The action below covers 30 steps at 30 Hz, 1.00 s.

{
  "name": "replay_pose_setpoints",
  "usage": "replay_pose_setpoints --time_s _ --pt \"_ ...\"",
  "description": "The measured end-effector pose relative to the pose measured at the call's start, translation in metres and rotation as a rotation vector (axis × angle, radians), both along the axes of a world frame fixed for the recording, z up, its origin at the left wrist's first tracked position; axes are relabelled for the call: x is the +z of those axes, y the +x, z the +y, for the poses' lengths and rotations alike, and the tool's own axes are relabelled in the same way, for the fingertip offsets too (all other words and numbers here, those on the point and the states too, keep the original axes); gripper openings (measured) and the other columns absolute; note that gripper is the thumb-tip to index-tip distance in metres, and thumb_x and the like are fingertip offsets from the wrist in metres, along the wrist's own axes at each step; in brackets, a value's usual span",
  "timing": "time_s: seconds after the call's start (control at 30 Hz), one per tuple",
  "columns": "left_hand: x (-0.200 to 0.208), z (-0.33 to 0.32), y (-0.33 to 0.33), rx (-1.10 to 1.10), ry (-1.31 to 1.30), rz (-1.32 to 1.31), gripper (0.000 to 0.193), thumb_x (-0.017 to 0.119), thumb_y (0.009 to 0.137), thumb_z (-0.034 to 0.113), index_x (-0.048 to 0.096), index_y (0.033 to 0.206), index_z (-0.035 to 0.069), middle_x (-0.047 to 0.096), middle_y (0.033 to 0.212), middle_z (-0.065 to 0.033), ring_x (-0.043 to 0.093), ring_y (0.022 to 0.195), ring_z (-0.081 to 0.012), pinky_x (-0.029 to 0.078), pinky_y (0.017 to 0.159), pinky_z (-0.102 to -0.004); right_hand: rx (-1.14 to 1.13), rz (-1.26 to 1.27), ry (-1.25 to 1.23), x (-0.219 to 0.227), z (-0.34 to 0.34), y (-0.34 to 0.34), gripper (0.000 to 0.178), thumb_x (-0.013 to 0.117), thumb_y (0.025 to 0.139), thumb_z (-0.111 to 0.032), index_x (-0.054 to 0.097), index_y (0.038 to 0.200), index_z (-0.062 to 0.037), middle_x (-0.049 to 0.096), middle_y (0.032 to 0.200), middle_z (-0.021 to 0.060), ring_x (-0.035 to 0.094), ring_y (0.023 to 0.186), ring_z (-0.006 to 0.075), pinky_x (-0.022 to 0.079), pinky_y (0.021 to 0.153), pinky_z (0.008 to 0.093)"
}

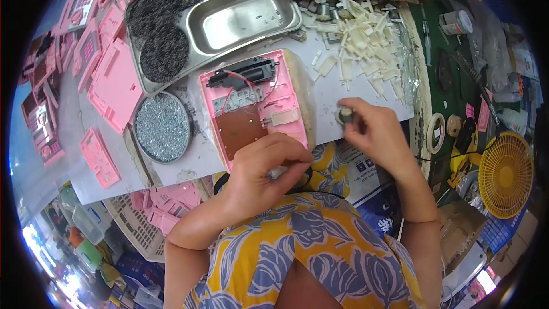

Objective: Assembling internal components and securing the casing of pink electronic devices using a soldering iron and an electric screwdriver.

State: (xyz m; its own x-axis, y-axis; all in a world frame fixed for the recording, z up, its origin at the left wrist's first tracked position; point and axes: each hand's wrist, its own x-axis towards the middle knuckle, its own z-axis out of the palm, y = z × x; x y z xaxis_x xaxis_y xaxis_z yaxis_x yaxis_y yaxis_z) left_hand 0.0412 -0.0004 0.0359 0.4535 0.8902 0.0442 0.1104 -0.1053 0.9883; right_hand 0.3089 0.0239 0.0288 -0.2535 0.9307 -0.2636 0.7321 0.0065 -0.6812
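In the middle of the table lies an open pink plastic housing [289,88]. It holds a black mechanism [246,74] with red and dark wires, a grey metal plate [229,102], a brown board [240,131] and a white plastic part [284,117]. My left hand [260,163] is closed just over the housing's near edge, its curled fingers around a pale object [277,172] mostly hidden by them. Right of the housing, my right hand [377,134] pinches a small round metallic part [345,115] between thumb and fingers, above the white table surface.
White plastic parts [372,40] are heaped at the far right. A metal tray [229,40] of dark small pieces stands at the back, with a round dish [163,127] of silvery screws nearer. Pink shells [117,80] lie left. A yellow fan [505,174] stands at right.
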Motion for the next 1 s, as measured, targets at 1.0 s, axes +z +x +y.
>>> replay_pose_setpoints --time_s 1.0 --pt "-0.004 -0.014 -0.002 0.059 -0.265 -0.112 0.035 0.073 0.088 -0.011 0.054 0.114 0.0 0.065 0.107 -0.0081 0.068 0.099 -0.0119 0.058 0.085 -0.0258 -0.145 1.087 -0.619 0.007 -0.035 -0.035 0.054 0.07 0.093 -0.005 0.054 0.143 0.0016 0.068 0.084 0.0029 0.064 0.071 0.0063 0.051 0.064 0.0195"
